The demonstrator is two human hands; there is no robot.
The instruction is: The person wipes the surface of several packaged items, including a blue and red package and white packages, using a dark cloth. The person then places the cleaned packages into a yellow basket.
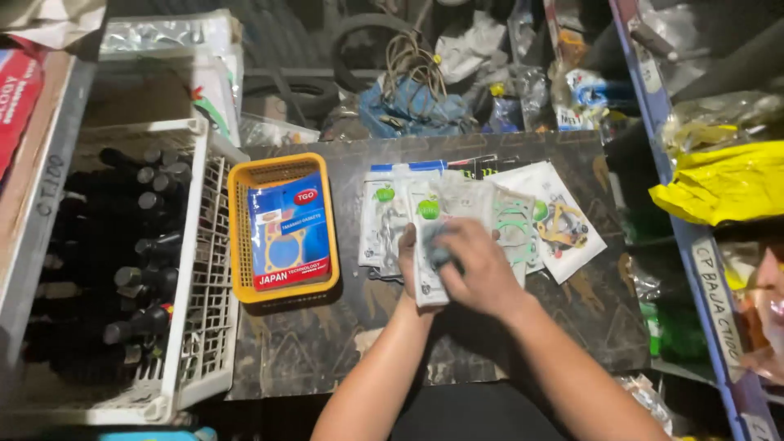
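Crate [196, 269] of dark bottles [135, 237] is set at the left edge of the table [327, 343], with a yellow basket [282, 233] holding a blue packet [290, 229] beside it. Gasket packets [506, 212] are fanned flat near mid-table, apparently for sorting. One clear packet [426, 273] is gripped from below by left hand [408, 261], fingers curled, while right hand [478, 269] is closed over its top.

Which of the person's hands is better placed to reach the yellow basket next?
Probably the left hand. It holds the clear packet on the side nearer the yellow basket, which lies to the person's left. The right hand rests on top of the packet, farther away.
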